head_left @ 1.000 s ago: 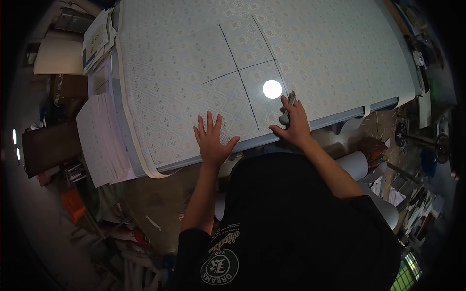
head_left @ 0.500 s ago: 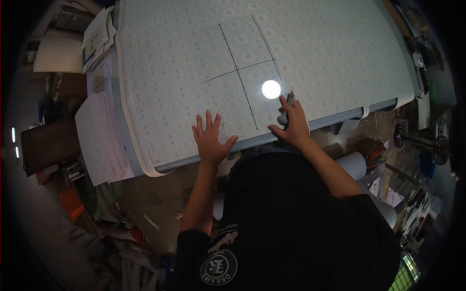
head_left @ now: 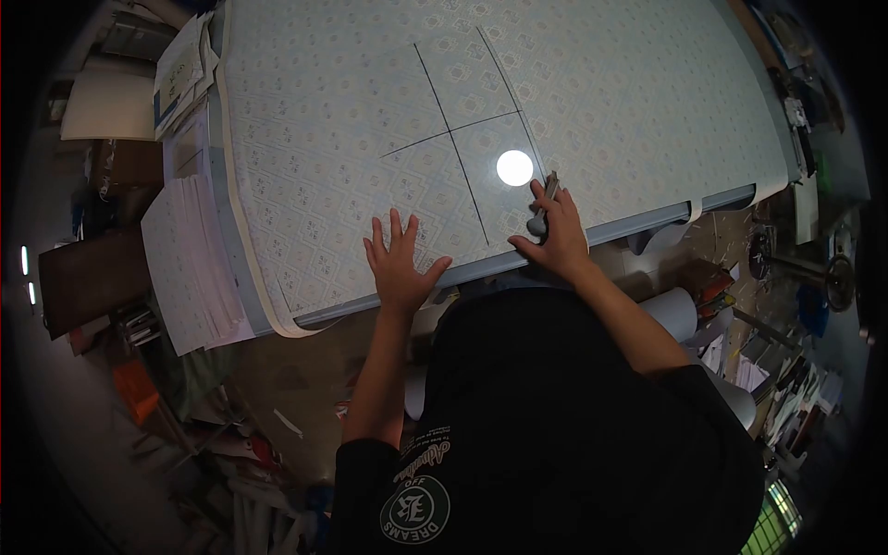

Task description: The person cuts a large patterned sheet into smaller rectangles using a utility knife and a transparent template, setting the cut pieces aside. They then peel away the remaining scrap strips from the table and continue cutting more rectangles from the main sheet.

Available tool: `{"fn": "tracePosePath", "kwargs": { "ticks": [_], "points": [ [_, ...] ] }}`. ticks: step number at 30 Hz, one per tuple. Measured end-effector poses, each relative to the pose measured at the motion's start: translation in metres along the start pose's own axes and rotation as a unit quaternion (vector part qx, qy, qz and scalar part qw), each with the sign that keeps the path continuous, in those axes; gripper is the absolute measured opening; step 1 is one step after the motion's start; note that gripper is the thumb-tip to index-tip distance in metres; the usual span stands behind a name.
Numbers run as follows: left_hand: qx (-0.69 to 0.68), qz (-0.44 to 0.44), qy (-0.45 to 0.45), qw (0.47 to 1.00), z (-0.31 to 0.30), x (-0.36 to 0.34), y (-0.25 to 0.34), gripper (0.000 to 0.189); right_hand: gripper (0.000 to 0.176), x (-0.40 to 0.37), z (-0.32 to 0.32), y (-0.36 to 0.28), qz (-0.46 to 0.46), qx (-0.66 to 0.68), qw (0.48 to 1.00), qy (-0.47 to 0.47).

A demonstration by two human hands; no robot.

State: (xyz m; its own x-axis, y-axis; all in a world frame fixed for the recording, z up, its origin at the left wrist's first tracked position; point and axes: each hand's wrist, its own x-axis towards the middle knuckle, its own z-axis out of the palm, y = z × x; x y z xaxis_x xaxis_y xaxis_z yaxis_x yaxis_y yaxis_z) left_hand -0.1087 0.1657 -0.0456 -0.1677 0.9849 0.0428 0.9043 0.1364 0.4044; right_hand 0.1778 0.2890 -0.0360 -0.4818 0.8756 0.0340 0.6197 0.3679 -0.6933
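A pale sheet with a printed lattice pattern covers the table and carries several dark straight lines, some crossing. My left hand lies flat on it near the front edge, fingers spread, holding nothing. My right hand rests at the same edge, further right. Its fingers curl loosely over a grey utility knife, whose slim metallic end points away from me. The thumb sticks out to the left, away from the knife. Part of the knife is hidden under the fingers. A bright round glare spot shows beside it.
A stack of pale sheets overhangs the table's left side, with papers behind it. The grey table edge runs in front of me. Rolls stand below on the right, near a floor fan.
The whole view shifts very slightly. Both hands and the knife stay in place on the sheet.
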Motion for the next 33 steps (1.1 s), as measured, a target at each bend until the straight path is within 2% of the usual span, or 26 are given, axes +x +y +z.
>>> {"fn": "tracePosePath", "kwargs": {
  "ticks": [7, 13, 15, 19, 21, 22, 24, 25, 27, 28, 30, 33],
  "points": [
    [0.005, 0.001, -0.002, 1.0, -0.001, 0.0, 0.0, 0.093, 0.083, -0.001, 0.004, 0.004, -0.05, -0.027, 0.998, 0.036],
    [0.012, -0.001, 0.004, 1.0, 0.001, 0.0, 0.0, 0.093, 0.078, 0.001, -0.003, -0.005, 0.025, 0.012, 1.0, 0.006],
    [0.012, 0.003, 0.006, 1.0, 0.001, 0.0, 0.0, 0.093, 0.077, 0.0, 0.001, 0.001, -0.027, 0.01, 0.999, 0.029],
    [0.012, 0.001, 0.011, 1.0, 0.001, 0.0, 0.0, 0.093, 0.078, 0.002, -0.004, -0.006, -0.032, -0.013, 0.999, 0.03],
    [0.013, 0.002, 0.013, 1.0, 0.002, -0.001, 0.0, 0.093, 0.073, 0.004, -0.014, -0.013, 0.069, 0.046, 0.996, -0.041],
    [0.013, 0.003, 0.015, 1.0, 0.002, 0.0, 0.0, 0.093, 0.073, 0.002, -0.007, -0.007, 0.069, 0.046, 0.996, -0.042],
    [0.013, 0.004, 0.017, 1.0, 0.002, 0.0, -0.001, 0.093, 0.081, -0.001, 0.006, 0.004, -0.031, 0.12, 0.986, 0.115],
    [0.013, 0.006, 0.019, 1.0, 0.002, 0.0, -0.001, 0.093, 0.081, -0.002, 0.001, 0.003, -0.032, 0.12, 0.986, 0.114],
    [0.01, 0.005, 0.02, 1.0, 0.004, 0.0, -0.001, 0.092, 0.059, -0.003, -0.011, -0.002, 0.044, 0.196, 0.969, 0.147],
    [0.008, 0.007, 0.019, 1.0, 0.003, -0.001, -0.002, 0.092, 0.059, -0.003, -0.014, 0.0, 0.044, 0.198, 0.968, 0.145],
    [0.011, 0.006, 0.018, 1.0, 0.002, -0.001, -0.003, 0.092, 0.04, -0.002, -0.024, 0.013, 0.081, 0.2, 0.96, 0.178],
    [0.009, 0.008, 0.015, 1.0, 0.001, 0.0, -0.001, 0.092, 0.03, 0.001, -0.035, 0.027, 0.066, 0.175, 0.958, 0.217]
  ]
}}
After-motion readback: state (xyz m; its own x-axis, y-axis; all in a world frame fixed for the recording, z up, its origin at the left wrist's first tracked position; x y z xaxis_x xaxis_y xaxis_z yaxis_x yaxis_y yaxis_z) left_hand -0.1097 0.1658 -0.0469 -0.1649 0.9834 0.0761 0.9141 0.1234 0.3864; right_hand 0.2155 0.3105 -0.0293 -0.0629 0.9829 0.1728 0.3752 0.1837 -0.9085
